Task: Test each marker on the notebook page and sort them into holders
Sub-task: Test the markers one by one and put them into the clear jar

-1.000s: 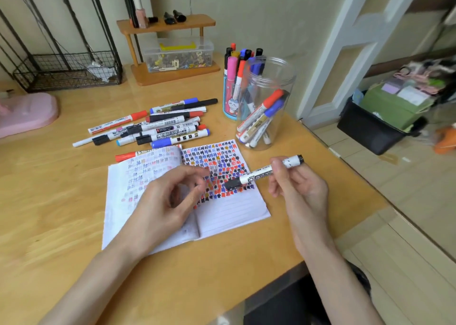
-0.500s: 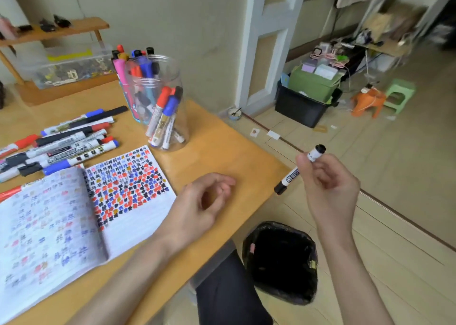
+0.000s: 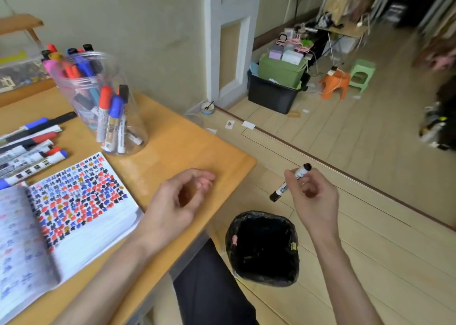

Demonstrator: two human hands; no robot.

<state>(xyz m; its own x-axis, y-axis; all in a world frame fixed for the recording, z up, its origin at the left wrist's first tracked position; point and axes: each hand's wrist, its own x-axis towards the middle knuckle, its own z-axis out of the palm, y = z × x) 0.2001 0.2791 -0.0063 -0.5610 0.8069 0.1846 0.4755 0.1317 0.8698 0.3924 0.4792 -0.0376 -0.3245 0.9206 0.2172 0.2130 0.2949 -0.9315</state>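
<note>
Pinching marker [image 3: 282,189] in R hand [image 3: 313,198] btwn thumb + curled fingertips, grip on upper half of the white barrel. Tilting it w/ one black end down-left, other black end up-right past the thumb. Holding it off the table [image 3: 187,137], out past the right edge, in air over floor, just beyond far-right rim of bin [image 3: 262,250] w/ black liner, not touching bin.

Hovering L hand [image 3: 177,201] over table near front right corner, fingers loosely curled + relaxed, gripping nothing; can't tell if touching the wood. Placing it just right of notebook [image 3: 81,208].

Seeing notebook open flat at front left of table, right-hand page packed up top w/ small red, blue, black + a few orange test marks, lower lines blank; left page blurred, fainter marks.

Noting clear jar [image 3: 81,90] upright behind notebook w/ several markers leaning inside, red, blue + black caps up. Spotting upright markers [image 3: 71,52] behind jar, mixed caps; holder itself too hidden to tell.

Logging loose markers [image 3: 37,156] lying side by side on table left of jar, beyond notebook, partly cut by frame edge.

Listing floor stuff well apart from table: black crate [image 3: 271,97] w/ green box [image 3: 281,71] in it, orange stool [image 3: 335,84], green stool [image 3: 361,74] beside it, small bowl [image 3: 206,108] by door frame.
</note>
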